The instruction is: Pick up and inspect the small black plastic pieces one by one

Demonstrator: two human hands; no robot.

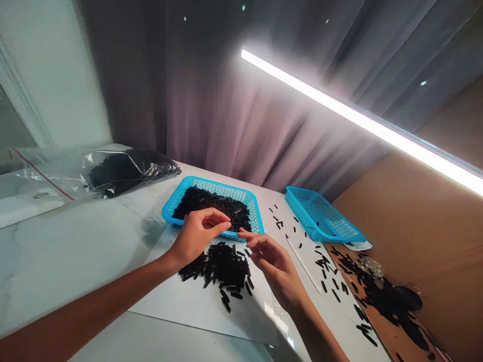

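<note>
My left hand (202, 229) is over the near edge of a blue plastic basket (165, 211) heaped with small black strips (206, 199). Its thumb and forefinger meet in a pinch, and whatever may be between them is too small to make out. Close by on the right, my right hand (272, 259) has its fingers loosely bent and apart, with no object visible in it. Below both hands, a pile of black strips (228, 269) lies on a white sheet (181, 306).
A clear bag of black material (128, 171) lies at the left. A second blue basket (320, 213) stands at the back right. Loose strips are scattered near a thin white stick (305, 264), and more lie on a brown board (377, 301). A bright tube light (339, 108) hangs above.
</note>
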